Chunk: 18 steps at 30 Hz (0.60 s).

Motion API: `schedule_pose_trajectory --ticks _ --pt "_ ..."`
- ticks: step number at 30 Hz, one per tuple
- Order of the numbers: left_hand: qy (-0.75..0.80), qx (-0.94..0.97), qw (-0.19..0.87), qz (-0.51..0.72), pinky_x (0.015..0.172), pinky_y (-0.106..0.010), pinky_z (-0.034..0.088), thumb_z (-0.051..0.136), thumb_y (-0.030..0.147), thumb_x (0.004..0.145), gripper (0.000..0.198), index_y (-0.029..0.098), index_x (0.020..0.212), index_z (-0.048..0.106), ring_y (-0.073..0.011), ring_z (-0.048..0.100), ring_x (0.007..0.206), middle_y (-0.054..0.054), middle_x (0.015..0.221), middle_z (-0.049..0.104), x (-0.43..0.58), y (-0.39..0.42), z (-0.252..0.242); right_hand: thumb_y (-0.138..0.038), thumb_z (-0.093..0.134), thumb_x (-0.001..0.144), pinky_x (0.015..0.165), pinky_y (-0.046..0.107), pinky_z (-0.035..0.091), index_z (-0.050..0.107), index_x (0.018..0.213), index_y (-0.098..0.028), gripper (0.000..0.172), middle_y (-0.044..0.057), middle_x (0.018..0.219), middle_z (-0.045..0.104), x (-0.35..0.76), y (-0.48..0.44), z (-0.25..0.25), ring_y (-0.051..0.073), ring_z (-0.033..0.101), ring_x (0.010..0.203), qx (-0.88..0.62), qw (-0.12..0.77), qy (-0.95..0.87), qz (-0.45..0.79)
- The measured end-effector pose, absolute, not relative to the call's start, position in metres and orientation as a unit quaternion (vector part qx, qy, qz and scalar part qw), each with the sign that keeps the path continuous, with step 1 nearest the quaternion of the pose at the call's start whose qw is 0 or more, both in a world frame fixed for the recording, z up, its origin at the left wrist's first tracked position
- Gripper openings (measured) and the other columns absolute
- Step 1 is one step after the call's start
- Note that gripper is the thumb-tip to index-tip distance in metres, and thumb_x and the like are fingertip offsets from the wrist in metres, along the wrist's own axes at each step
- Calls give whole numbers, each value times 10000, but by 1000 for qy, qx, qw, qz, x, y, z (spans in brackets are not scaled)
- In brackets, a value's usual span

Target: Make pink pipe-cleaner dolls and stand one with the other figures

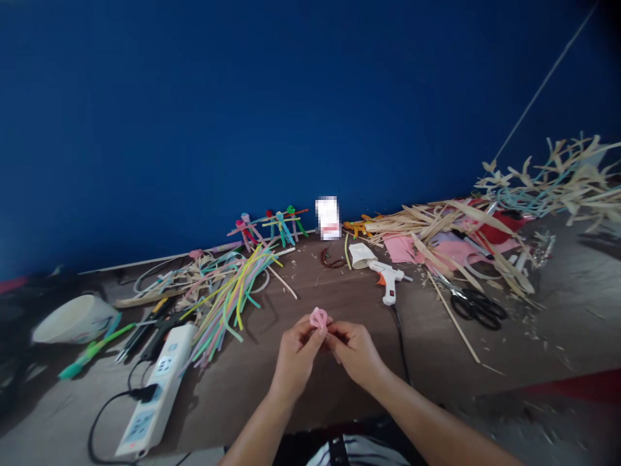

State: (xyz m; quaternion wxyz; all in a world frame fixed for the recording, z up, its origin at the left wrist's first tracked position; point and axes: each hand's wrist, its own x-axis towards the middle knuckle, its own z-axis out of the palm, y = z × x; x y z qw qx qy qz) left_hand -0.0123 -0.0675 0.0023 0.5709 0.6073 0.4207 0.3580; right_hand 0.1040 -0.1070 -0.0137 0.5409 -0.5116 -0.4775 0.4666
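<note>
A pink pipe cleaner bent into a small loop stands up between my fingertips at the middle of the wooden table. My left hand pinches its lower part from the left, and my right hand pinches it from the right. Their fingers meet and hide the bottom of the loop. Straight ahead, a white and orange hot glue gun lies beyond my right hand, its black cord trailing towards me. Left of my hands is a bundle of colourful pipe cleaners.
Small pipe cleaner figures stand against the blue wall. Black-handled scissors, pink paper and heaped dried palm strips lie to the right. A white power strip and white bowl sit to the left.
</note>
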Motion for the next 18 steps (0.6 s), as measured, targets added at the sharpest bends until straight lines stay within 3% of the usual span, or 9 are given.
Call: schedule_pose_trajectory --ticks 6,18 --pt "397 640 546 366 750 -263 420 539 295 732 237 149 880 653 -187 557 846 -66 860 631 -14 -67 4 -294 505 760 471 200 345 638 688 -142 214 -15 519 491 106 -108 -10 83 411 469 -518 536 -489 453" --pt "337 684 520 385 769 -290 430 527 263 747 192 162 811 677 -200 546 887 -91 901 610 -18 -68 10 -341 498 771 494 188 345 651 747 -131 261 -4 568 504 106 -111 -10 92 426 539 -501 527 -530 436"
